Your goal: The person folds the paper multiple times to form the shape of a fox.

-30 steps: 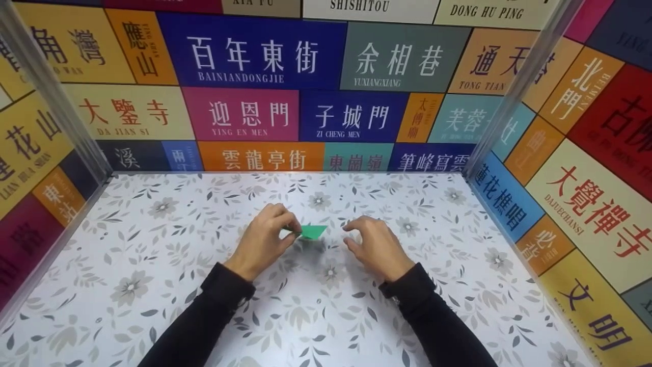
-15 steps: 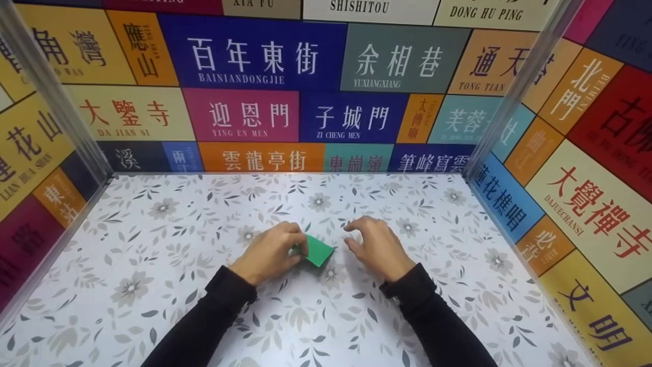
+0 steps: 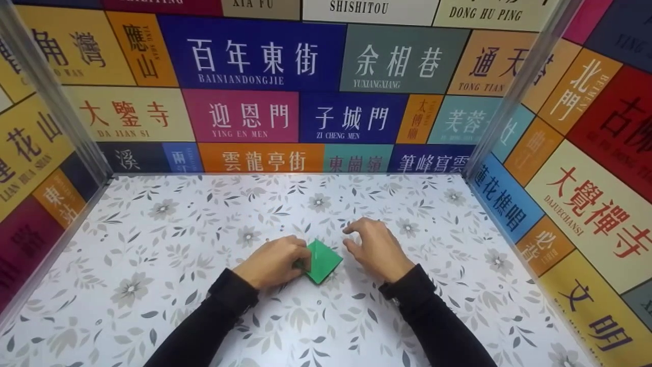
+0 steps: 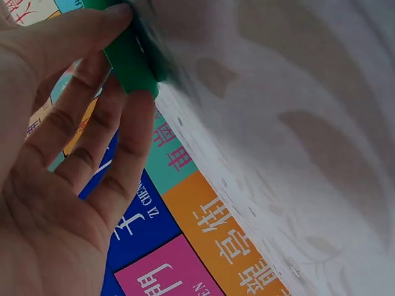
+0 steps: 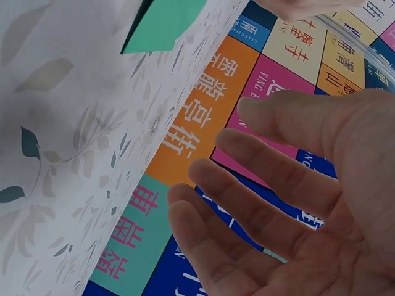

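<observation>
A small folded piece of green paper (image 3: 326, 261) is at the middle of the table, one corner toward the person and a crease line near its top. My left hand (image 3: 275, 260) pinches its left side between thumb and fingers; in the left wrist view the thumb lies over the green paper (image 4: 133, 65) with fingertips at its edge. Just right of the paper, my right hand (image 3: 379, 250) rests with loosely bent fingers, holding nothing. The right wrist view has the green paper (image 5: 163, 28) apart from that hand (image 5: 278, 197). Fingers hide the paper's left part.
The table (image 3: 168, 316) has a white cover printed with grey flowers and leaves. Upright panels with coloured Chinese place-name signs (image 3: 249, 51) stand at the back and both sides, joined by clear corner strips (image 3: 501, 97).
My left hand has brought the green paper nearer the person and slightly right, turning it from a thin edge-on look to a flat diamond. The right hand has stayed in place.
</observation>
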`<control>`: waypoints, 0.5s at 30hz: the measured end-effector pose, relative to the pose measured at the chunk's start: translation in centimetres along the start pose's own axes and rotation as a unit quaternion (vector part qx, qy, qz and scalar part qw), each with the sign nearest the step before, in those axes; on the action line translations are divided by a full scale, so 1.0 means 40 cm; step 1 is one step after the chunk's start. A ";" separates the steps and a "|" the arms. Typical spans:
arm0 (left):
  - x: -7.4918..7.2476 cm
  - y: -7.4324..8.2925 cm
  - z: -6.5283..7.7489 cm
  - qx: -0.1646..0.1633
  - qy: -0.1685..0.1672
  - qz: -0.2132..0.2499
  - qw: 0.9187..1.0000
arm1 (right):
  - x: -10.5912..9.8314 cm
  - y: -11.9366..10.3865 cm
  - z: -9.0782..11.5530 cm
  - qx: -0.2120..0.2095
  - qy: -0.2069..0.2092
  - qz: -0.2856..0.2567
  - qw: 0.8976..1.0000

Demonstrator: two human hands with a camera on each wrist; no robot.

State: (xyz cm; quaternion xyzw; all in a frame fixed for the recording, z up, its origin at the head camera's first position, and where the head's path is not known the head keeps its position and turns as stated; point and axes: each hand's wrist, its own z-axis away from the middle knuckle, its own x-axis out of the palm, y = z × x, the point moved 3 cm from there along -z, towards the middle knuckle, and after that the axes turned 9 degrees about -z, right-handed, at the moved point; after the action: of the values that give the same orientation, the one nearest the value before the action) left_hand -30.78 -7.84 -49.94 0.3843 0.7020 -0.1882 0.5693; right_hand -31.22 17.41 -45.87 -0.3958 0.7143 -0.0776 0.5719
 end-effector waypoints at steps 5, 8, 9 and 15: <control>-0.001 0.000 0.007 0.003 -0.023 -0.001 1.000 | 0.004 0.002 0.000 0.017 -0.009 -0.006 1.000; -0.005 0.000 0.011 0.007 -0.033 -0.005 0.999 | 0.006 0.003 0.000 0.021 -0.008 -0.009 1.000; -0.007 0.000 0.012 0.008 -0.035 -0.006 0.999 | 0.006 0.003 0.000 0.022 -0.007 -0.010 1.000; -0.031 -0.008 0.012 0.013 -0.011 0.001 1.000 | 0.007 0.002 0.000 0.016 -0.007 -0.013 1.000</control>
State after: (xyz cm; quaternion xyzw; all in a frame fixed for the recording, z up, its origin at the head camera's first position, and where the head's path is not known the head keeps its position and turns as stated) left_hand -30.62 -8.77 -48.98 0.3903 0.6929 -0.2004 0.5722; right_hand -31.27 17.27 -46.12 -0.3960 0.7038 -0.0938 0.5822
